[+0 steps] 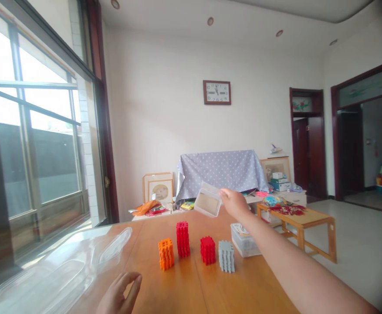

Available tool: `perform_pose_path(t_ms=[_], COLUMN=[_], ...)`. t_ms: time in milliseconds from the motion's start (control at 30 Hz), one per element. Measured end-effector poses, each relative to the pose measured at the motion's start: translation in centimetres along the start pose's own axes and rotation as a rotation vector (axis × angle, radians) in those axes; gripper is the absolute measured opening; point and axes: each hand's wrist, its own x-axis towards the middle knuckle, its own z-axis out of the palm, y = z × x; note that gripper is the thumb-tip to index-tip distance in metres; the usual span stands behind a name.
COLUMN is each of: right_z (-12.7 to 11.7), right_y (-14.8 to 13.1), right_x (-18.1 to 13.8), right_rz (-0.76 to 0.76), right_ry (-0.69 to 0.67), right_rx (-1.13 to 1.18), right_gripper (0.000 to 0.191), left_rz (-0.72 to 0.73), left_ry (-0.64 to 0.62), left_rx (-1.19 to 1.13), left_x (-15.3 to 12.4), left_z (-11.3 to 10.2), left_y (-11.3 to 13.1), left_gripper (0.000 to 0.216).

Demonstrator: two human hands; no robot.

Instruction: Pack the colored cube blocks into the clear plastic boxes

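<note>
Left hand (120,294) flat; right hand (233,201) gripping lid (207,200)

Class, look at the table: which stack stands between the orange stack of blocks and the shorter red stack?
In the head view, the taller red stack stands between the orange stack and the shorter red stack, set slightly farther back on the table.

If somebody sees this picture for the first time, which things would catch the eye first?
Probably the four block stacks in a row mid-table: an orange stack, a tall red stack, a shorter red stack and a grey stack. Above them, the right hand holds a clear lid in the air, over an open box at the table's right edge. The left hand rests at the near edge.
</note>
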Motion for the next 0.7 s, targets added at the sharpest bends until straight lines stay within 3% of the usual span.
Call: perform_pose_path(t_ms=[133, 333, 500, 700], right_z=[-2.3, -3.0, -0.7, 4.2], right_y=[-3.4, -10.5, -16.0, -19.8], right_x=[-1.4, -5.8, -9.9, -12.9], right_rz=[-0.072, 0.036, 0.101, 0.061], right_ry=[-0.034, -0.315, -0.561, -0.805], right_rx=[0.236, 0.663, 0.748, 0.701], right_gripper=[0.044, 0.046, 0.041, 0.036], left_rz=[-0.068, -0.292, -0.383, -0.508], left_ry=[0.098, 0.237, 0.324, 0.293], left_rx=[-0.026, -0.223, -0.444, -0.75], left_x=[0.0, -0.1, -0.3, -0.3], left_z=[-1.9, -5.6, -6.7, -7.2], left_y=[0.6, 2.0, 1.5, 0.0], left_gripper=[0.043, 0.048, 0.05, 0.052])
